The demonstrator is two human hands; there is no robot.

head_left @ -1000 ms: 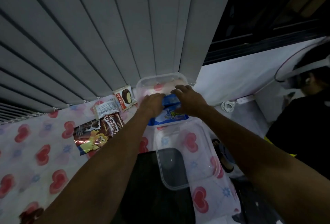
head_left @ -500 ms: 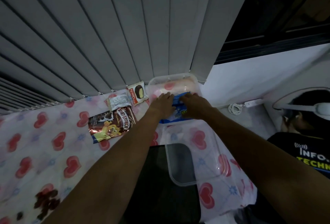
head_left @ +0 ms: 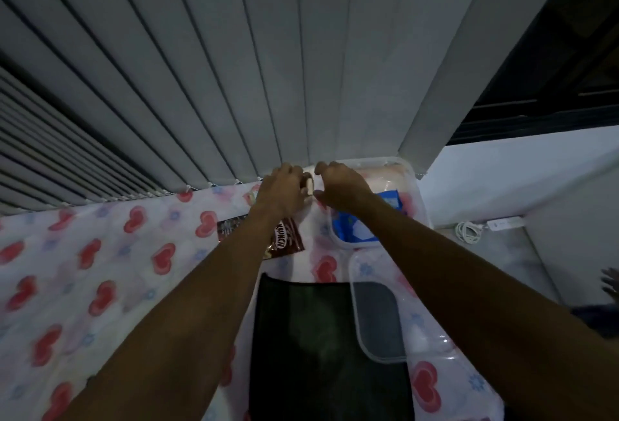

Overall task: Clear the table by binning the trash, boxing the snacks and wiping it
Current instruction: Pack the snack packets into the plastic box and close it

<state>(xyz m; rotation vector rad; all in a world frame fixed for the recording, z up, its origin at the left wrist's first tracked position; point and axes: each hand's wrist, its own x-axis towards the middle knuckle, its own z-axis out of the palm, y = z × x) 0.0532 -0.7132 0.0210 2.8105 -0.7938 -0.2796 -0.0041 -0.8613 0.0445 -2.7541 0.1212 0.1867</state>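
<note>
At the back of the heart-print table (head_left: 100, 269), just under the blinds, my left hand (head_left: 284, 190) curls around a small pale snack packet (head_left: 310, 183). My right hand (head_left: 341, 186) is right beside it, fingers bent toward the same packet; its grip is hidden. A blue snack packet (head_left: 360, 228) lies inside the clear plastic box (head_left: 413, 186), under my right wrist. The brown Koko Krunch packet (head_left: 286, 241) lies on the table, partly covered by my left forearm. The box's clear lid (head_left: 378, 316) rests flat, nearer to me.
Grey vertical blinds (head_left: 268, 68) hang right behind the table's far edge. A black object (head_left: 318, 347) sits at the near edge between my arms. On the floor at right lie a white power strip (head_left: 505, 222) and a coiled cable (head_left: 467, 230). Another person's hand (head_left: 611, 285) shows at the right edge.
Both hands let go of the blue packet, which now lies in the box, and moved left and back to the small packets by the blinds. The view shifted left.
</note>
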